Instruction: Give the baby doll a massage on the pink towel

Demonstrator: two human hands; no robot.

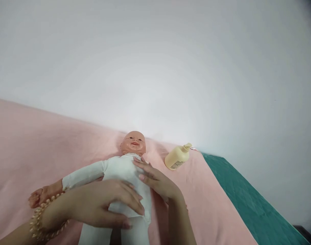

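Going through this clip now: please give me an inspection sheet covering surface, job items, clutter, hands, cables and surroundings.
Surface: pink cloth, lightly creased, with a green covering along the right side.
Job items: doll in white, lying on its back, one arm stretched out to the left; cream pump bottle standing to its right, lettering unreadable.
Clutter: small item just beyond the bottle, too small to identify.
Hands: left hand open over the doll's lower torso, beaded bracelet at its wrist; right hand open at the chest; pressure cannot be told.
Cables: nothing seen.
Surroundings: pale wall behind; dark object at lower right, unidentifiable.
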